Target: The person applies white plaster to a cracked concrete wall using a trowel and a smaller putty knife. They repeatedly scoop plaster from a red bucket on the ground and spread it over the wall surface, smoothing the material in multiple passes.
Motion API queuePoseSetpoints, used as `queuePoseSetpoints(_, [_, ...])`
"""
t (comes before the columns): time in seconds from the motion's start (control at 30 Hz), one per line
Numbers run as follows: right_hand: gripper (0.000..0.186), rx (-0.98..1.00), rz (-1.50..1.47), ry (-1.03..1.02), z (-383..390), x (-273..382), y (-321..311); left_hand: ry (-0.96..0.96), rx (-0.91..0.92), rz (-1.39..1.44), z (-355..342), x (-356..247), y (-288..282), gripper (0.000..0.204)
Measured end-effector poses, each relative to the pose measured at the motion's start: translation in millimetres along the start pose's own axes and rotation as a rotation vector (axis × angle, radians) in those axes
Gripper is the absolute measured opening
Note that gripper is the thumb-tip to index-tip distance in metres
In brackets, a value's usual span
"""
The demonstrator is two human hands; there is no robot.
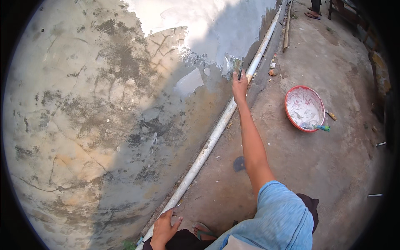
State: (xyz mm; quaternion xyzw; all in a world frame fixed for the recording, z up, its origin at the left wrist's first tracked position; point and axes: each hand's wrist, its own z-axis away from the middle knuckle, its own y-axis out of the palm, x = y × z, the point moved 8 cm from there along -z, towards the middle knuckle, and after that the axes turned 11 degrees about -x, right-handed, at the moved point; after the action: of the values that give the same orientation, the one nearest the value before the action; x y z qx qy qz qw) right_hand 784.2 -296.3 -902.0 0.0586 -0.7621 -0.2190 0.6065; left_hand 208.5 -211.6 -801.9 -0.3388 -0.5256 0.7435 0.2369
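Note:
My right hand (240, 87) reaches forward along the wall and grips a putty knife (231, 66). Its wide blade lies against the wall (71, 112), at the lower border of a smooth white coat of putty (208, 25). Just left of the blade, a separate pale smear of putty (189, 81) sits on the bare, stained plaster. At the bottom, my left hand (164, 229) is held low over my dark-clad knee with thumb and fingers apart; it holds nothing. The white pipe (200, 160) runs right beside it.
On the ground at right stands a red basin (286, 109) of white putty, a green-handled tool (321, 128) across its rim. Another handled tool (331, 115) lies beside it. A dark round disc (239, 163) lies below my forearm. Someone's feet (312, 15) show at the top right.

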Motion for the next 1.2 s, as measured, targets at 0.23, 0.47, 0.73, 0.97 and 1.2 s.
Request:
queuePoseSetpoints(0.23, [0.055, -0.021, 0.21, -0.277, 63, 43, 62, 0.056, 0.053, 0.001, -9, -20, -2, 0.047])
queuePoseSetpoints(0.47, [0.054, 0.335, 0.149, -0.338, 172, 93, 54, 0.118, 0.03, -0.008, -21, -18, 18, 0.044])
queuePoseSetpoints(0.73, [0.036, -0.002, 0.147, -0.209, 14, 32, -4, 0.122, 0.023, 0.013, -25, -43, 7, 0.038])
queuePoseSetpoints(0.97, [0.047, 0.231, 0.274, -0.007, 112, 102, 55, 0.039, -0.032, -0.119, -23, -8, 9, 0.041])
queuePoseSetpoints(1.2, [0.05, 0.413, -0.025, -0.493, 177, 147, 43, -0.023, 0.076, -0.019, -38, -34, 12, 0.044])
